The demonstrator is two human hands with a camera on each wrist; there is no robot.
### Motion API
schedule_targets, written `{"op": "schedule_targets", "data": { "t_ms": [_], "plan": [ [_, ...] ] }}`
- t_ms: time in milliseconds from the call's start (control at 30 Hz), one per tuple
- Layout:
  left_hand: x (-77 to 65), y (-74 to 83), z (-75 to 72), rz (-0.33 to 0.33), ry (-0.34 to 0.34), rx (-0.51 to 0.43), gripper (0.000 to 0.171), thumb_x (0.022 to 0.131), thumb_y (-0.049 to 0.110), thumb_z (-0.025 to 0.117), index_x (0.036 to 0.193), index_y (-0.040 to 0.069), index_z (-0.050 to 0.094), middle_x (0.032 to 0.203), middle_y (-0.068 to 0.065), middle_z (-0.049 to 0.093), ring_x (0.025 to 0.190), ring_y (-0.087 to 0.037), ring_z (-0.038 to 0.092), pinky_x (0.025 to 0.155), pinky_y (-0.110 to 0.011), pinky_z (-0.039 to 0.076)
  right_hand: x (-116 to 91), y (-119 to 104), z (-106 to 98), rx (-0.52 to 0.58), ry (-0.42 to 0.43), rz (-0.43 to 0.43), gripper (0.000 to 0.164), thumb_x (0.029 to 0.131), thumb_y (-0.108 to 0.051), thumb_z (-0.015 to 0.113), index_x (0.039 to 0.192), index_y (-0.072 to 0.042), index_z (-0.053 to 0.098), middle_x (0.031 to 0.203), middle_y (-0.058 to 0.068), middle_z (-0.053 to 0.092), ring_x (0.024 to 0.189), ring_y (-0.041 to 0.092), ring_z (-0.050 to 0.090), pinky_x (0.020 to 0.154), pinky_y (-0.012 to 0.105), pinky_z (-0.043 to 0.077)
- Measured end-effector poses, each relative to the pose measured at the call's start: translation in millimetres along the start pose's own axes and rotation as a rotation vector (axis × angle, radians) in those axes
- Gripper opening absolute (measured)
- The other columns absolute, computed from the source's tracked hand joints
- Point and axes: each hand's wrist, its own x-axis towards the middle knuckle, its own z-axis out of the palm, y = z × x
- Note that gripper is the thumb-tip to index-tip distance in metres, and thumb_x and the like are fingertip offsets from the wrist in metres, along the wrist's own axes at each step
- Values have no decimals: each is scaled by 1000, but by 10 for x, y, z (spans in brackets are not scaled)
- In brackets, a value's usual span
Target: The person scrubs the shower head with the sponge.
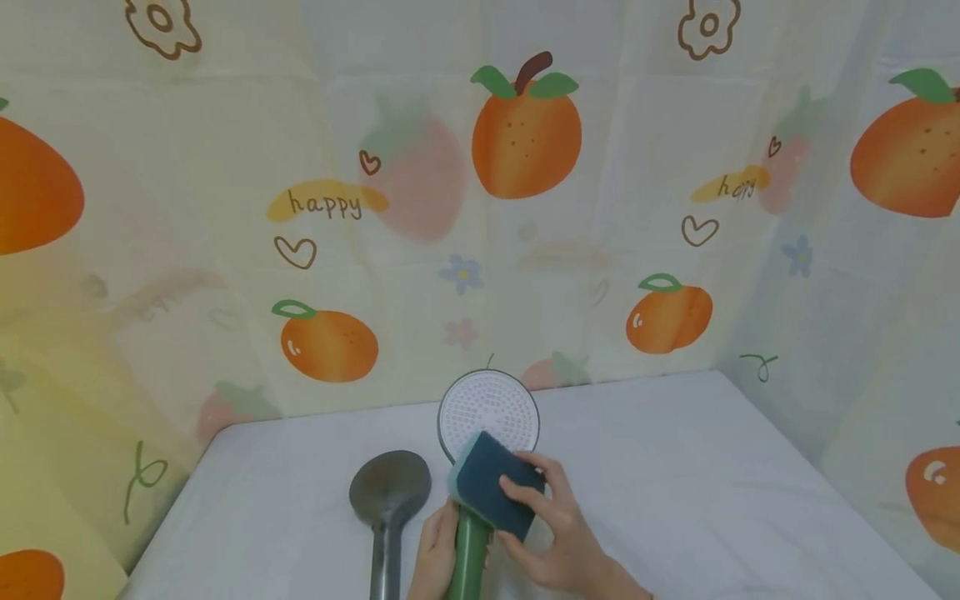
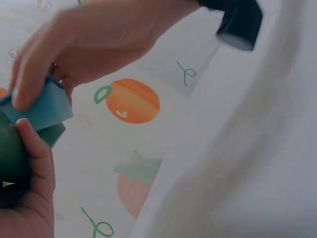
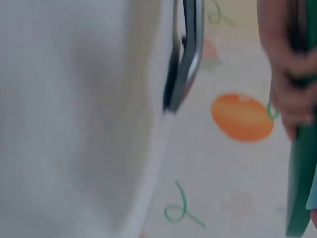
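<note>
A shower head (image 1: 489, 407) with a pale, nozzle-dotted face and a green handle (image 1: 468, 557) stands raised over the table. My left hand (image 1: 436, 543) grips it by the handle. A two-layer sponge (image 1: 487, 483), dark blue scouring side and light blue foam, is pinched between the thumb and fingers of my right hand (image 1: 564, 533). The sponge (image 2: 53, 106) lies against the green body (image 2: 12, 153) in the left wrist view. It covers the neck and the lower edge of the face from the head camera. The right wrist view catches only a sliver of sponge (image 3: 313, 193).
Left of the shower head lies a dark grey ladle-like utensil (image 1: 390, 485), its handle toward me. The white-covered table (image 1: 637, 450) ends at a fruit-printed curtain (image 1: 420, 317) behind and at both sides. A dark band (image 2: 240, 22) circles the right wrist.
</note>
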Motion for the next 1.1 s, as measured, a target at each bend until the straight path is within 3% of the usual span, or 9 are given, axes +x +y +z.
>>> {"op": "schedule_targets", "data": {
  "t_ms": [100,233,400,567,800,1000,1100],
  "plan": [
    [7,192,88,-117,0,-20,54,105,23,17,101,-22,46,70,-10,60,51,-11,58,49,-32,52,-16,249,-34,-121,71,81,46,84,-29,68,120,-2,59,124,29,42,111,34,41,86,28,41],
    [1,294,116,-186,11,-1,53,105,20,15,99,-22,48,69,-4,59,50,-9,57,49,-27,52,39,456,-126,-214,142,215,47,78,-22,73,119,-4,61,127,23,42,111,33,40,79,26,43],
    [-6,307,114,-154,-26,8,54,105,23,20,98,-21,49,70,-7,60,51,-9,58,50,-30,53,145,502,-168,-283,201,330,51,68,-6,76,117,-2,61,126,21,43,111,31,40,80,26,48],
    [-14,327,114,-150,-23,17,54,104,25,22,99,-21,50,70,-6,61,53,-9,58,50,-29,52,74,334,-43,-249,131,320,54,71,-13,78,121,-6,60,127,21,41,110,29,38,75,34,47],
    [-10,280,112,-111,-15,70,49,104,16,21,96,-21,52,67,-19,60,53,-7,56,49,-27,51,29,110,62,-160,-8,237,49,82,-28,71,126,-11,56,132,18,37,117,31,37,83,43,47],
    [4,273,160,-134,-60,51,48,104,18,24,96,-21,51,69,-15,61,56,-6,57,51,-24,50,203,275,-17,-174,30,199,45,86,-34,65,123,-9,58,131,20,39,117,32,38,79,45,49],
    [6,277,177,-141,-72,40,48,104,19,24,97,-21,50,70,-16,61,58,-7,58,52,-24,51,279,377,-85,-192,81,222,45,82,-26,70,121,-6,59,130,22,39,115,33,39,78,43,48]
  ]
}}
